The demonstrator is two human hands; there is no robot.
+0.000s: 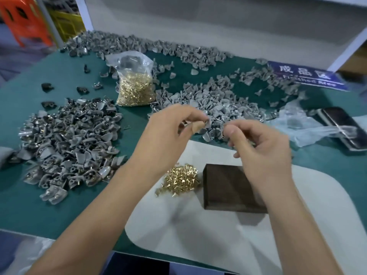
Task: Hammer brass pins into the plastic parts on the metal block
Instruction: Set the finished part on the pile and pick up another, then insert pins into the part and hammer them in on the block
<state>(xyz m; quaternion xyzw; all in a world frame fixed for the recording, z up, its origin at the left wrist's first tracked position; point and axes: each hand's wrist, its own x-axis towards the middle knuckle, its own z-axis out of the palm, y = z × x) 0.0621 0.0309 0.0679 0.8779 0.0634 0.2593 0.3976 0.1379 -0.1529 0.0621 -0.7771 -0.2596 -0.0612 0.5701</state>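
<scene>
Head camera, looking down — what are the hands doing?

— Both hands are up above the table. The left hand (170, 128) pinches a small grey plastic part (206, 122) between thumb and fingers. The right hand (258, 143) sits just beside it, at 3 o'clock from it, with its thumb and fingers curled together. It may be pinching something tiny, but that spot is blurry, so I cannot tell.

— Where is the block?

— The dark brown metal block (228, 187) lies flat on a white rounded mat (198, 231), under the right wrist, at 6 o'clock from the hands. Nothing I can see sits on top of it.

— And the pins?

— A little heap of shiny brass pins (181, 179) lies on the mat, just beside the block at its 9 o'clock. A clear plastic bag of brass pins (136, 86) stands on the green table cover (59, 215), well away at 11 o'clock from the hands.

— Any more grey parts?

— Lots. A big heap of grey parts with brass pins in them (71, 147) is at 9 o'clock from the hands. A pale grey heap of plain parts (214, 102) is just behind the hands at 12 o'clock. A long row of more grey parts (149, 45) runs along the far edge.

— What else?

— A blue sign with white writing (305, 76) lies at 2 o'clock. A crumpled clear plastic sheet (309, 128) and a black phone (343, 128) touching it are at 3 o'clock.
</scene>
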